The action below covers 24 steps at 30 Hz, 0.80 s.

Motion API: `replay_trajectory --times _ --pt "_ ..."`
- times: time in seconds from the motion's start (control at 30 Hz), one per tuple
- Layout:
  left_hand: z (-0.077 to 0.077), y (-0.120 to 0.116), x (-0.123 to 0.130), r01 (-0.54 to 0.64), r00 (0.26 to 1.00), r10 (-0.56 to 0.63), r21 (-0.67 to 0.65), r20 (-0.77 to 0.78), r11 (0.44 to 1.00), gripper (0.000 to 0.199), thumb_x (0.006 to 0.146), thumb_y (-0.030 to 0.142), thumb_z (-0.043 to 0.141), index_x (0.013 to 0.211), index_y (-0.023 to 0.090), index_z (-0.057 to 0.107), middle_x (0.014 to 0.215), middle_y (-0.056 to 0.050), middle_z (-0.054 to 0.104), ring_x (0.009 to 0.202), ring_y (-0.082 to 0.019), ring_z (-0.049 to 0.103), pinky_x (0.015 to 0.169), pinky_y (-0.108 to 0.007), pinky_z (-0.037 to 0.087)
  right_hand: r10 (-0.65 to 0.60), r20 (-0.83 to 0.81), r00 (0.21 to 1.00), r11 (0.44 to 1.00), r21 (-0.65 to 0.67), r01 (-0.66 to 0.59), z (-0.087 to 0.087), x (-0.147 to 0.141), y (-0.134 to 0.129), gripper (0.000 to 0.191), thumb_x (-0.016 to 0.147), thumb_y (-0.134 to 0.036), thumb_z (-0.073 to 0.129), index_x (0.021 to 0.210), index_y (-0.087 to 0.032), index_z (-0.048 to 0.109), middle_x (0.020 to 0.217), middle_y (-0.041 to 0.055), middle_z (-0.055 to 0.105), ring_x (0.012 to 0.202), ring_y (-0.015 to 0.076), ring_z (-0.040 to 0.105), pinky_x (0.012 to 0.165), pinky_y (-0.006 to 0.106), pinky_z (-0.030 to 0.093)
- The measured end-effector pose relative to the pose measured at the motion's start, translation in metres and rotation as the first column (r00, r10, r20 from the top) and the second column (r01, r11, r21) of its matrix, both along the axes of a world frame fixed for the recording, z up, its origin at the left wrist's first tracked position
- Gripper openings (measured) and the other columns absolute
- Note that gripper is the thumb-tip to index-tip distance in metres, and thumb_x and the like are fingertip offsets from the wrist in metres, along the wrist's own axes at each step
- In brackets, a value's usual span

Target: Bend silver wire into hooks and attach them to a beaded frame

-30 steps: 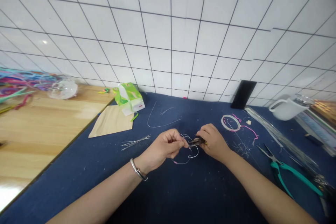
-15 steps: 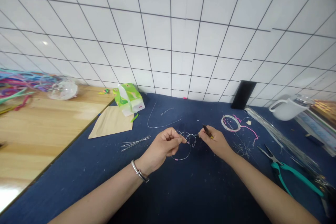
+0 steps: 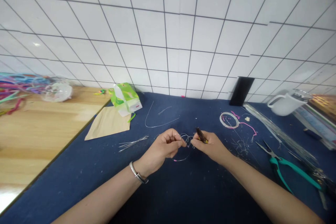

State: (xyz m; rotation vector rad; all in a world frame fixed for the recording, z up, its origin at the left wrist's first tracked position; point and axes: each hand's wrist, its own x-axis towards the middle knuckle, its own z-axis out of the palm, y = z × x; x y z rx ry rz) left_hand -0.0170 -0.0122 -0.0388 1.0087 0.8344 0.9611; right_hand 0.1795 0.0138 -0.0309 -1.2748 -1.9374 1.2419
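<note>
My left hand [image 3: 168,144] is closed, pinching a curled piece of silvery wire [image 3: 186,137] between thumb and fingertips. Loops of this wire fill the small gap between my hands, and a thin arc with a pink bead [image 3: 175,160] on it hangs below. A small pair of pliers [image 3: 201,135] with dark jaws and a bit of yellow handle is tucked in my right hand [image 3: 210,146], jaws sticking up past the fingers. The thumb and index fingertips of that hand are at the wire's right side; whether they pinch it is too small to tell.
Cut wires [image 3: 133,143] and a long bent wire [image 3: 161,126] lie on the dark blue cloth [image 3: 168,189]. Right of my hands are a round bead dish [image 3: 229,120], wire scraps [image 3: 241,146], teal-handled pliers [image 3: 294,169], a wire bundle [image 3: 278,129] and a white mug [image 3: 285,103].
My right hand has moved left, closer to my left hand. The pliers' jaws now point upward, away from the wire, and the right fingertips are at it. The view has shifted slightly.
</note>
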Motion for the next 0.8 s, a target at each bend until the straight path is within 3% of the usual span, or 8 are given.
replay_trajectory --times 0.43,0.8 --pt "-0.006 0.001 0.001 0.030 0.993 -0.036 -0.057 -0.116 0.998 0.014 0.072 0.023 0.065 0.079 0.014 0.057 0.057 0.005 0.044 0.043 -0.003 0.033 0.041 -0.018 0.020 -0.031 -0.086 0.996 0.999 -0.027 0.029 0.000 -0.001 -0.002 0.022 0.079 -0.039 0.052 0.072 -0.019 0.052 0.062 -0.0043 0.040 0.058 0.0086 0.036 0.056 0.022 0.031" --pt "-0.008 0.001 0.001 0.032 0.991 -0.037 -0.044 -0.127 0.999 0.018 0.074 0.029 0.063 0.078 0.012 0.060 0.067 -0.001 0.057 0.043 -0.003 0.035 0.041 -0.019 0.021 -0.023 -0.111 0.994 0.998 -0.054 0.017 0.000 -0.002 -0.003 0.022 0.079 -0.039 0.053 0.072 -0.019 0.051 0.063 -0.0047 0.038 0.058 0.0084 0.035 0.057 0.022 0.032"
